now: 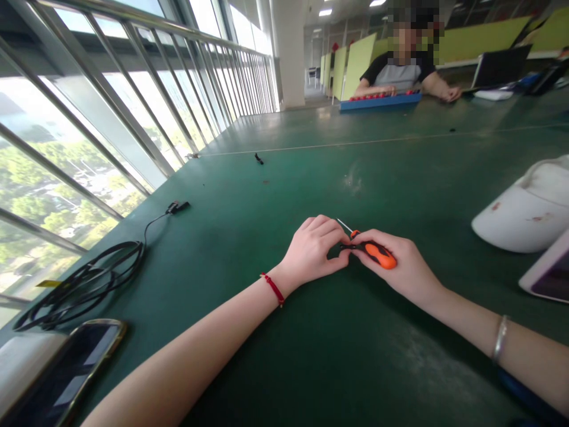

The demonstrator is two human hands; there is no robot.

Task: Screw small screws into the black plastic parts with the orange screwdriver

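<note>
Over the green table, my right hand (402,261) is closed around a tool with an orange-and-black handle (380,255). Its narrow black end points left, toward my other hand. Just behind it, a screwdriver (354,233) with a thin metal shaft and an orange-and-black grip shows, partly covered by the right fingers. My left hand (315,246), with a red cord bracelet at the wrist, pinches the black end of the orange-handled tool between thumb and fingers. The fingertips of both hands almost meet there. Whether anything small lies between them is hidden.
A coiled black cable (133,255) and a phone (84,362) lie at left. On the right stand a white container (524,207) and a pale-edged device (549,273). Across the table (213,219), a person sits behind a blue tray (380,102) of red pieces. A metal railing runs along the left.
</note>
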